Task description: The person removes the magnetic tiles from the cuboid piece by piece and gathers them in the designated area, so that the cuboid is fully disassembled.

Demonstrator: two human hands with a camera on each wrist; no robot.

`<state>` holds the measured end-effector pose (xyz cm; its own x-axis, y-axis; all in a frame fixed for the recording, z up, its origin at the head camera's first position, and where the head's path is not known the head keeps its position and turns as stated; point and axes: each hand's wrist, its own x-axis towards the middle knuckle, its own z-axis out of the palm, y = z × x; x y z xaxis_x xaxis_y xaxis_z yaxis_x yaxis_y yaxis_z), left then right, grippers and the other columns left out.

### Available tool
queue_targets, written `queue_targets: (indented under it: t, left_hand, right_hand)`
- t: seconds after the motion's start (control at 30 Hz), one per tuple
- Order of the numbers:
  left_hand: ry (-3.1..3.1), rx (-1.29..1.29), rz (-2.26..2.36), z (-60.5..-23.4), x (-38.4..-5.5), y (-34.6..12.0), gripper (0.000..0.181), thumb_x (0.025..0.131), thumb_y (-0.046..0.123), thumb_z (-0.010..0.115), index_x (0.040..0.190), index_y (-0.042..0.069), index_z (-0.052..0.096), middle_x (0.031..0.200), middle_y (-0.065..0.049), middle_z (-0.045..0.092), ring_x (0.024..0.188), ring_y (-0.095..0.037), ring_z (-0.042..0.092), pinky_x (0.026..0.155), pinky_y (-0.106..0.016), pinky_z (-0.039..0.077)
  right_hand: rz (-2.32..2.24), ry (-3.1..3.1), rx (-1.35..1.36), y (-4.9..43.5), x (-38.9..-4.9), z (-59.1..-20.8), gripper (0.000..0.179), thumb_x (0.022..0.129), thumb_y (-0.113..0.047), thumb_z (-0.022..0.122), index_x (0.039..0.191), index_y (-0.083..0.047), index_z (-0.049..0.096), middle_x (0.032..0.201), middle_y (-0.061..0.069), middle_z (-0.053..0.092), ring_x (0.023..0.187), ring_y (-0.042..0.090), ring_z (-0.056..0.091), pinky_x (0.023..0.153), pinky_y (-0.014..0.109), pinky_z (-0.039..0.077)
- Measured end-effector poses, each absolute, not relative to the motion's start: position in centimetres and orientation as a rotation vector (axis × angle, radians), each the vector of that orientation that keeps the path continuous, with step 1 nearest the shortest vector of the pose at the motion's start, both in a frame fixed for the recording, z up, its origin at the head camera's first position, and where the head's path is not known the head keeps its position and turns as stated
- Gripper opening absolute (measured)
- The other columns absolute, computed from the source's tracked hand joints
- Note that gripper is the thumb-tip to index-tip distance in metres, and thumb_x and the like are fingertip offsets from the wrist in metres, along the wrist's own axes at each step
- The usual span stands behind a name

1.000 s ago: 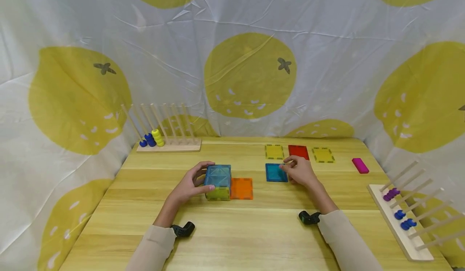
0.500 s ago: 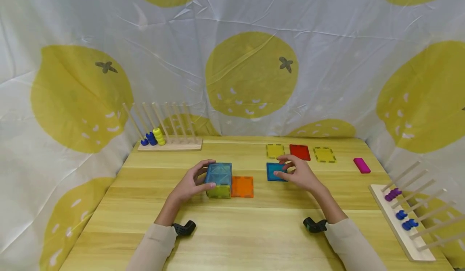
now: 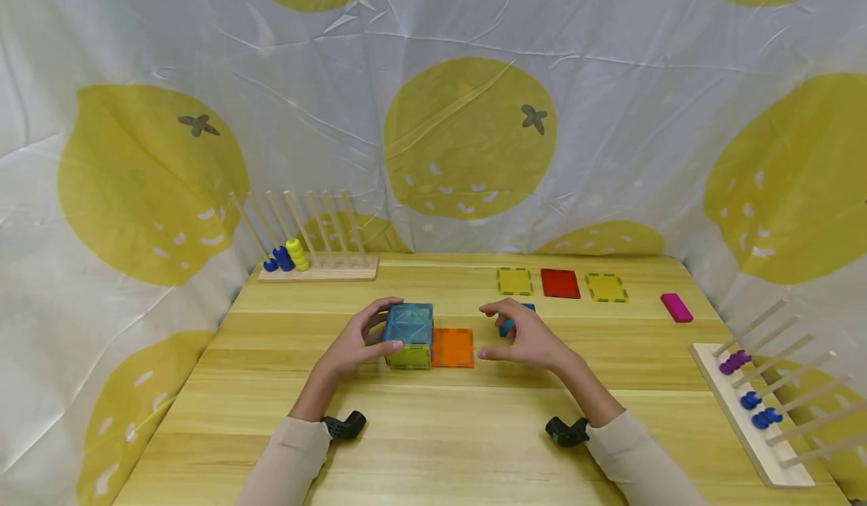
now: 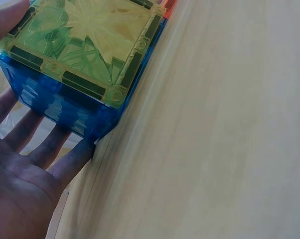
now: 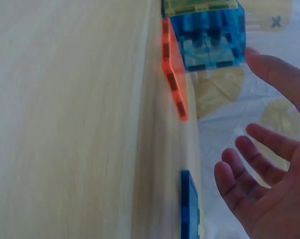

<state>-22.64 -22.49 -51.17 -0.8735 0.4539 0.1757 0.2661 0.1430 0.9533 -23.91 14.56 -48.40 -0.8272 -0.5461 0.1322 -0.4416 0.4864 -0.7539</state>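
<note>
A cube of translucent magnetic tiles (image 3: 409, 324) stands on the table, blue on top with a yellow front face. My left hand (image 3: 354, 345) holds it from the left, thumb at the front face and fingers along the blue side (image 4: 55, 107). An orange magnetic tile (image 3: 454, 349) lies flat against the cube's right side. Over the table between that tile and a flat blue tile (image 3: 505, 328), my right hand (image 3: 531, 339) hangs with fingers spread and nothing in its grasp. It covers much of the blue tile in the head view.
Behind lie a yellow tile (image 3: 515, 281), a red tile (image 3: 560, 284) and a second yellow tile (image 3: 606, 288). A magenta block (image 3: 676, 307) is at the right. Wooden peg racks with beads stand at the back left (image 3: 318, 271) and right edge (image 3: 752, 423).
My right hand has moved left and nearer from the blue tile, its fingers opening wider, leaving the tile on the table. My left hand stays on the cube.
</note>
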Motion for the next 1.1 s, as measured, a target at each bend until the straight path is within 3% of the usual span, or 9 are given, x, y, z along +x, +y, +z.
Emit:
queue_targets:
  t: [0.43, 1.1]
  left_hand:
    - [2.265, 0.713, 1.828, -51.5, -22.8, -22.6, 0.072, 0.093, 0.007, 0.075, 0.156, 0.007, 0.039, 0.157, -0.013, 0.041, 0.142, -0.041, 0.044, 0.103, -0.029, 0.053]
    - [2.247, 0.737, 1.845, -51.2, -22.7, -22.4, 0.073, 0.093, 0.01, 0.076, 0.155, 0.007, 0.039, 0.159, -0.015, 0.04, 0.144, -0.044, 0.042, 0.103, -0.027, 0.052]
  right_hand:
    - [-1.195, 2.559, -0.893, 11.4, -23.8, -49.4, 0.083, 0.078, -0.047, 0.089, 0.146, -0.01, 0.057, 0.142, 0.013, 0.053, 0.125, 0.034, 0.052, 0.092, 0.046, 0.052]
    - [-1.092, 2.563, -0.891, 9.4, -24.5, -50.5, 0.086, 0.076, -0.05, 0.089, 0.146, -0.012, 0.057, 0.142, 0.01, 0.053, 0.128, 0.03, 0.05, 0.106, 0.054, 0.047]
